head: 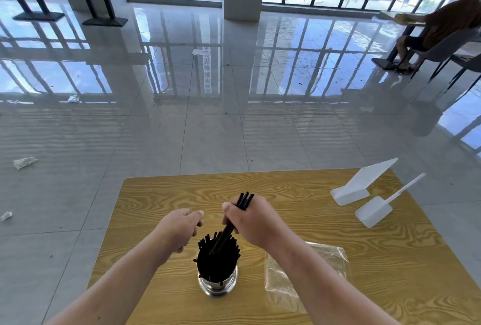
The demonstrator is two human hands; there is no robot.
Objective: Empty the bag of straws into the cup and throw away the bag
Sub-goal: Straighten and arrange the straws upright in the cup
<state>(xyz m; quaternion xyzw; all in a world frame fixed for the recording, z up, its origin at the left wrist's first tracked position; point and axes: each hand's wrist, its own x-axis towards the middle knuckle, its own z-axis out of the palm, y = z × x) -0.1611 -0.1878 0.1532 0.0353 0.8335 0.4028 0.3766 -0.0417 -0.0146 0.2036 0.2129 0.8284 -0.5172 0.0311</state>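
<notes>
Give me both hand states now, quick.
Left hand: curled shut beside the cup, holding nothing visible.
Right hand: closed on black straws.

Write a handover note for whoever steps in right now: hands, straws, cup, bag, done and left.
Right hand: closed on a small bundle of black straws, lower ends going into the metal cup.
Left hand: loosely curled beside the cup's rim, holding nothing visible.
Cup: upright on the wooden table, packed with straws.
Plastic bag: flat on the table to the right of the cup, looks empty.
Done: bag emptied, most straws in.
Left: release the last bundle, throw away the bag. No bin in view.
</notes>
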